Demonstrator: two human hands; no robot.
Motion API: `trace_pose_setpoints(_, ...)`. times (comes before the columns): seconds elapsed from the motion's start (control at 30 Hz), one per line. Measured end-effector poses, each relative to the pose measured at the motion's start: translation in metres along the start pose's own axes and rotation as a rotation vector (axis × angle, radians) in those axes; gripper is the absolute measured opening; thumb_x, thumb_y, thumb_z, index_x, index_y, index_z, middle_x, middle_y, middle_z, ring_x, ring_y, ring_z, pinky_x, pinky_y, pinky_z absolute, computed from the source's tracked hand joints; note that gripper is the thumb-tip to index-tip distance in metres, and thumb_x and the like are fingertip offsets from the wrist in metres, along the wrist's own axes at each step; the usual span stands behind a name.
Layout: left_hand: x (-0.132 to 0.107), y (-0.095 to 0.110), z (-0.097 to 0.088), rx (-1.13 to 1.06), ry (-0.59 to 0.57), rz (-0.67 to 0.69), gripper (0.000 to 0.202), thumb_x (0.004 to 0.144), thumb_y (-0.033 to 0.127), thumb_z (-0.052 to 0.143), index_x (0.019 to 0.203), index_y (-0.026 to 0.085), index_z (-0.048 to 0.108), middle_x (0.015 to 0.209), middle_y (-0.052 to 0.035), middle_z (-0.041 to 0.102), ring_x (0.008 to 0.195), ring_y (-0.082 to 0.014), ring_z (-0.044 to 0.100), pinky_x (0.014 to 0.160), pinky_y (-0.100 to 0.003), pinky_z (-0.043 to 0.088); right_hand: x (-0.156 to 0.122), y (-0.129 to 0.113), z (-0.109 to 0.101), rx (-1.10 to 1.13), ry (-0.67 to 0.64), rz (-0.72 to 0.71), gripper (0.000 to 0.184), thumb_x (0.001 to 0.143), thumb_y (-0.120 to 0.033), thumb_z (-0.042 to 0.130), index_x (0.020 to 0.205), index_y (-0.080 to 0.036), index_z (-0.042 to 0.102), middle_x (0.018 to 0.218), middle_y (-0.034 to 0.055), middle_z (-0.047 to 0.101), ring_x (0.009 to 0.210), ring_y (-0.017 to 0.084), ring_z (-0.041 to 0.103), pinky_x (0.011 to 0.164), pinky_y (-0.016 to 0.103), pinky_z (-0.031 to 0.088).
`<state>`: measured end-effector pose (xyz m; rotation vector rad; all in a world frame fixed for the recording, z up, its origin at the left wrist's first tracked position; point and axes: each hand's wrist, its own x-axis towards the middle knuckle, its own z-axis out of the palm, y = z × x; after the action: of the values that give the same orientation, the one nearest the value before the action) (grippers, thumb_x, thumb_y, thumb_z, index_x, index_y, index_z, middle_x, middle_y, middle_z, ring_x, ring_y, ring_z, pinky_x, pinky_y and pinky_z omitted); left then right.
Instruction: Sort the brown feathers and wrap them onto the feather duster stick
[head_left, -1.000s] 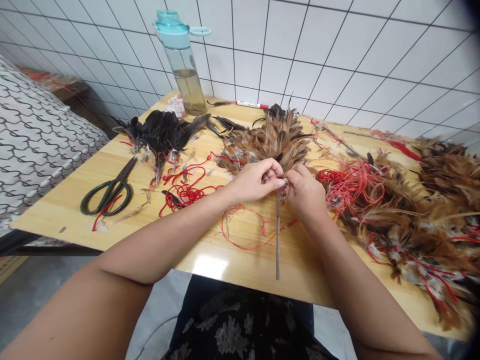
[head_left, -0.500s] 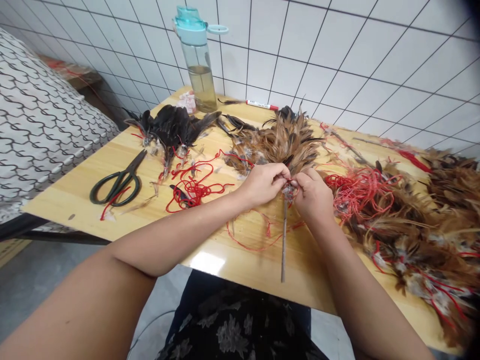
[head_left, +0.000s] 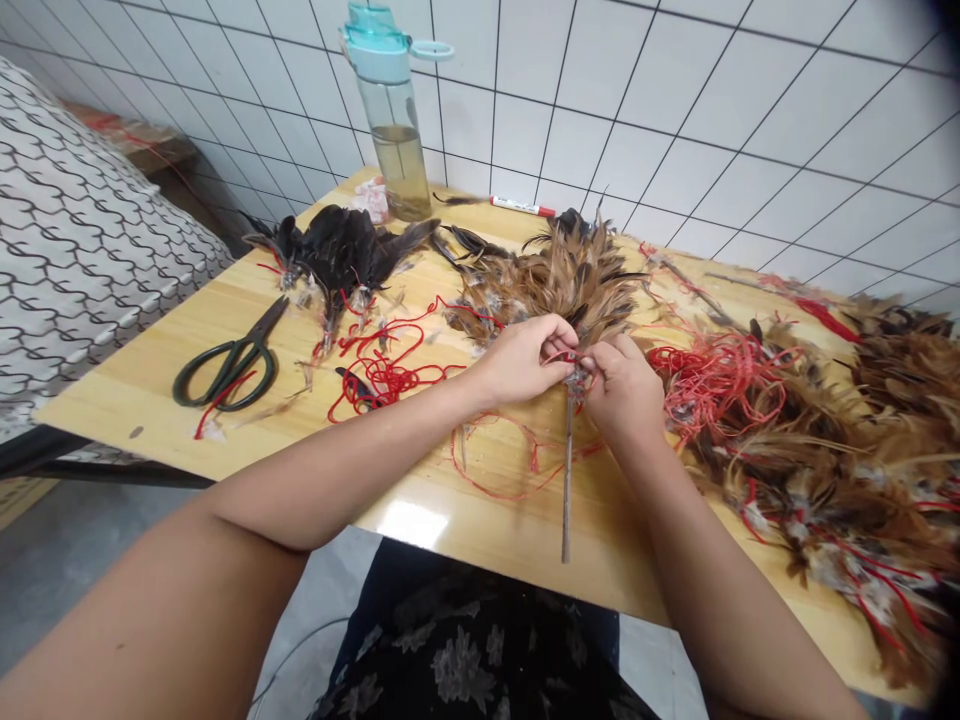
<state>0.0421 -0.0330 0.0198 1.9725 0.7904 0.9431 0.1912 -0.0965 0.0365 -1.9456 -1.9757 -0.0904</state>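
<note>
Both my hands meet at the base of a brown feather bundle (head_left: 577, 275), where the feathers join a thin stick (head_left: 568, 490). Red string is wound around that joint. My left hand (head_left: 525, 358) is closed, thumb and forefinger pinching the red string (head_left: 561, 355). Close against it, my right hand (head_left: 622, 385) is closed too, its fingertips on the string at the other side of the joint. The stick hangs down toward me, its lower end over the table's front part. My fingers partly hide the joint.
Black scissors (head_left: 229, 365) lie at left beside black feathers (head_left: 337, 250). Red string (head_left: 390, 380) is tangled left of my hands, pinkish-red string (head_left: 724, 385) right. Brown feather bunches (head_left: 840, 460) cover the right side. A water bottle (head_left: 397, 140) and red marker (head_left: 523, 207) stand and lie behind.
My left hand has shifted slightly up and its fingers have parted a little around the string. My right hand has stayed nearly in place. The whole view has moved slightly.
</note>
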Motion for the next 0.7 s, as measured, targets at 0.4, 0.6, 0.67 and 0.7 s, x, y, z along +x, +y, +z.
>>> trace_pose_setpoints(0.4, 0.0, 0.0, -0.009, 0.521, 0.037, 0.249, 0.016, 0.09, 0.016, 0.053, 0.087, 0.016, 0.068, 0.088, -0.0073, 0.062, 0.086, -0.0196, 0.055, 0.08, -0.033, 0.043, 0.0, 0.0, 0.001, 0.024, 0.013, 0.021, 0.029, 0.093, -0.023, 0.038, 0.086, -0.02, 0.067, 0.09, 0.0061, 0.058, 0.076, 0.017, 0.05, 0.059, 0.027, 0.029)
trace_pose_setpoints(0.6, -0.003, 0.0, 0.004, 0.218, 0.058, 0.112, 0.014, 0.087, 0.01, 0.053, 0.087, 0.016, 0.066, 0.084, -0.0023, 0.069, 0.08, -0.0132, 0.061, 0.077, -0.026, 0.045, -0.001, -0.001, 0.002, 0.036, 0.023, 0.011, 0.029, 0.091, -0.02, 0.038, 0.088, -0.02, 0.068, 0.09, 0.0066, 0.058, 0.075, 0.018, 0.05, 0.059, 0.027, 0.03)
trace_pose_setpoints(0.67, -0.003, -0.001, 0.008, 0.083, 0.049, 0.023, 0.012, 0.085, 0.009, 0.056, 0.087, 0.015, 0.066, 0.081, -0.001, 0.069, 0.074, -0.011, 0.06, 0.073, -0.024, 0.046, 0.0, 0.0, 0.003, 0.04, 0.025, 0.011, 0.03, 0.091, -0.02, 0.038, 0.088, -0.02, 0.068, 0.09, 0.0067, 0.058, 0.075, 0.018, 0.05, 0.059, 0.028, 0.03)
trace_pose_setpoints(0.7, -0.003, -0.002, 0.01, 0.012, 0.035, -0.019, 0.011, 0.083, 0.009, 0.057, 0.087, 0.015, 0.065, 0.079, -0.0005, 0.068, 0.071, -0.01, 0.06, 0.07, -0.023, 0.046, 0.0, 0.0, 0.003, 0.042, 0.024, 0.014, 0.03, 0.091, -0.02, 0.038, 0.087, -0.02, 0.067, 0.089, 0.0067, 0.058, 0.075, 0.018, 0.05, 0.059, 0.028, 0.03)
